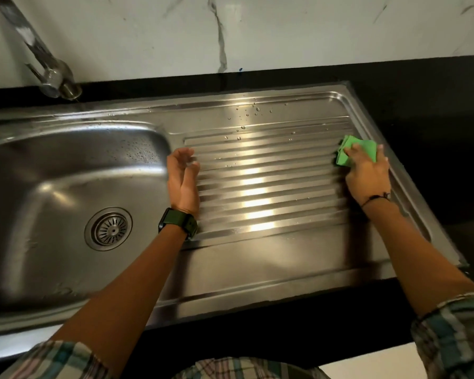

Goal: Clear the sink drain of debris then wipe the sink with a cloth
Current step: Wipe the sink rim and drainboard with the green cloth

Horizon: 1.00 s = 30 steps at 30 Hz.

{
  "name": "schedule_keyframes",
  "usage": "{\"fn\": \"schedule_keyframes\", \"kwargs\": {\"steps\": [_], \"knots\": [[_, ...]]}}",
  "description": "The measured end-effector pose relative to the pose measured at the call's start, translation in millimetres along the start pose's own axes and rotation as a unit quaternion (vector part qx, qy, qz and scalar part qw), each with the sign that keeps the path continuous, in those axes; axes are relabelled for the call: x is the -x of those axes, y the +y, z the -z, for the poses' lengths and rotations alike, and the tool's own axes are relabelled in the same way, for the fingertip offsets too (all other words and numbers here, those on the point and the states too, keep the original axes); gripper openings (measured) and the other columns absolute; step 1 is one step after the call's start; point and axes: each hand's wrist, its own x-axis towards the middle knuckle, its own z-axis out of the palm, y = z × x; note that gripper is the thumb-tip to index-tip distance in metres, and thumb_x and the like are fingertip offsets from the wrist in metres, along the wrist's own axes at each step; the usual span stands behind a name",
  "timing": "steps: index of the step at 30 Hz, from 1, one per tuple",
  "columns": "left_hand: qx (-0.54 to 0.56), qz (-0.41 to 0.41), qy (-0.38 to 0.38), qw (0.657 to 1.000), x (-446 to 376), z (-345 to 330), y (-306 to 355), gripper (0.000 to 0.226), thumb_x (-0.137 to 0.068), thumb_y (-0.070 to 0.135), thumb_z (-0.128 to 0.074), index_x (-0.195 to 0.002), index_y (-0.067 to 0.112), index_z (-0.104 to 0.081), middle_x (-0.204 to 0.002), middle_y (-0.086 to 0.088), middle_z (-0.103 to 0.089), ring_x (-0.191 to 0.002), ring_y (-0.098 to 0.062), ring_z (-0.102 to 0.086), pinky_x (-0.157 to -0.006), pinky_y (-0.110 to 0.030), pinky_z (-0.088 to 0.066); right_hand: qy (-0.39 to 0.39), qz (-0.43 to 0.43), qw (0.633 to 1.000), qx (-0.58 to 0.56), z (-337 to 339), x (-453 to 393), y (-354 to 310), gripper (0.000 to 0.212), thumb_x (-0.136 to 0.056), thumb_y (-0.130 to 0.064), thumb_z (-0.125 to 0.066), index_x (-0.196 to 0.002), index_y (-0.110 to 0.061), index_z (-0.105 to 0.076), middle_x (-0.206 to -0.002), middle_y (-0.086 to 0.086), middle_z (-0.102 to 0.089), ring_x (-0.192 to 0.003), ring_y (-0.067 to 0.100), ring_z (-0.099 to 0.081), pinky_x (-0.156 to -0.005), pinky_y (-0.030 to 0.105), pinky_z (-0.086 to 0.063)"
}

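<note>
A stainless steel sink bowl [52, 170] fills the left side, with a round slotted drain strainer [108, 228] at its bottom. To its right lies the ridged drainboard [257, 170], with water drops near its far edge. My right hand [367, 173] presses a folded green cloth [359, 149] flat on the drainboard's right end. My left hand [182, 181] rests on its edge at the drainboard's left end, beside the bowl, fingers loosely curled and holding nothing. A dark watch sits on that wrist.
A metal tap [39, 58] slants over the bowl's back left. Black countertop [422, 110] surrounds the sink, with a white marbled wall [230, 31] behind it. The counter's front edge runs just below my forearms.
</note>
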Motion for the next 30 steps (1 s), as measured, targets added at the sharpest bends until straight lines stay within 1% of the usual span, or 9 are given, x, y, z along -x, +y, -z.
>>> {"fn": "schedule_keyframes", "kwargs": {"steps": [4,9,12,15,20,23,25,27,30], "knots": [[0.034,0.014,0.007,0.999,-3.5,-2.1,1.9,0.031,-0.075,0.017,-0.046,-0.107,0.019,-0.045,-0.109,-0.001,-0.054,-0.099,-0.004,-0.053,-0.081,-0.007,-0.045,0.023,-0.021,0.999,-0.014,-10.8,11.9,-33.5,0.047,-0.082,0.004,-0.045,-0.128,-0.005,-0.051,-0.143,0.025,-0.038,-0.135,0.049,-0.021,-0.114,0.054,-0.015],[0.027,0.018,0.003,0.999,-5.4,-3.0,-1.7,0.033,-0.074,0.020,-0.046,-0.108,0.020,-0.045,-0.109,0.005,-0.057,-0.107,-0.009,-0.053,-0.091,-0.018,-0.043,-0.029,0.088,0.995,-0.037,-42.7,58.4,-118.5,0.055,-0.085,-0.008,-0.047,-0.139,-0.014,-0.039,-0.152,0.018,-0.023,-0.141,0.036,-0.017,-0.115,0.046,-0.014],[0.026,0.019,-0.001,0.999,-7.1,-4.1,-0.2,0.033,-0.073,0.019,-0.046,-0.106,0.019,-0.045,-0.109,0.004,-0.057,-0.106,-0.011,-0.053,-0.094,-0.023,-0.042,-0.061,0.190,0.978,-0.059,-62.7,81.7,-182.9,0.059,-0.082,-0.009,-0.051,-0.140,-0.012,-0.038,-0.151,0.016,-0.030,-0.143,0.037,-0.014,-0.118,0.046,-0.007],[0.035,0.021,-0.004,0.999,-6.8,-3.9,2.4,0.035,-0.072,0.016,-0.044,-0.108,0.014,-0.044,-0.108,-0.002,-0.054,-0.104,-0.016,-0.052,-0.096,-0.032,-0.042,-0.092,0.266,0.958,-0.060,-77.6,92.5,-229.2,0.048,-0.092,-0.020,-0.042,-0.140,-0.021,-0.036,-0.152,0.005,-0.031,-0.145,0.031,-0.009,-0.120,0.043,0.001],[-0.002,0.028,-0.010,1.000,-2.4,-3.8,3.6,0.039,-0.073,0.020,-0.046,-0.112,0.016,-0.043,-0.114,-0.004,-0.053,-0.104,-0.017,-0.052,-0.092,-0.033,-0.044,-0.112,0.333,0.935,-0.042,-71.0,75.6,-207.8,0.050,-0.089,-0.017,-0.046,-0.138,-0.027,-0.041,-0.150,-0.002,-0.035,-0.145,0.031,-0.012,-0.118,0.040,-0.004],[-0.018,0.033,-0.011,0.999,-0.5,-3.5,5.3,0.045,-0.074,0.022,-0.046,-0.117,0.011,-0.044,-0.115,-0.003,-0.053,-0.102,-0.013,-0.052,-0.092,-0.028,-0.042,-0.088,0.245,0.964,-0.061,-51.4,49.4,-142.9,0.053,-0.080,-0.009,-0.053,-0.130,-0.026,-0.052,-0.147,0.002,-0.041,-0.141,0.035,-0.020,-0.116,0.037,-0.015],[-0.019,0.036,-0.008,0.999,-0.3,-3.0,6.9,0.046,-0.074,0.021,-0.046,-0.119,0.009,-0.044,-0.116,-0.003,-0.053,-0.103,-0.013,-0.051,-0.093,-0.028,-0.042,-0.061,0.145,0.987,-0.040,-34.9,24.8,-85.7,0.057,-0.079,-0.005,-0.051,-0.132,-0.025,-0.050,-0.148,0.009,-0.039,-0.138,0.043,-0.021,-0.116,0.043,-0.020],[-0.009,0.039,-0.009,0.999,-0.7,-2.8,7.3,0.040,-0.074,0.021,-0.046,-0.114,0.013,-0.045,-0.115,-0.002,-0.053,-0.104,-0.014,-0.051,-0.094,-0.031,-0.042,-0.040,0.084,0.996,-0.004,-20.0,3.2,-44.5,0.058,-0.081,0.000,-0.048,-0.135,-0.019,-0.046,-0.149,0.007,-0.037,-0.139,0.046,-0.016,-0.116,0.050,-0.015],[0.014,0.033,0.000,0.999,-2.4,-2.4,6.0,0.033,-0.074,0.019,-0.046,-0.108,0.018,-0.046,-0.112,0.000,-0.054,-0.105,-0.014,-0.051,-0.096,-0.032,-0.042,-0.012,0.039,0.999,0.002,-19.7,-5.4,-42.5,0.054,-0.082,0.000,-0.045,-0.134,-0.013,-0.048,-0.148,0.008,-0.039,-0.140,0.045,-0.014,-0.116,0.052,-0.009]]}}
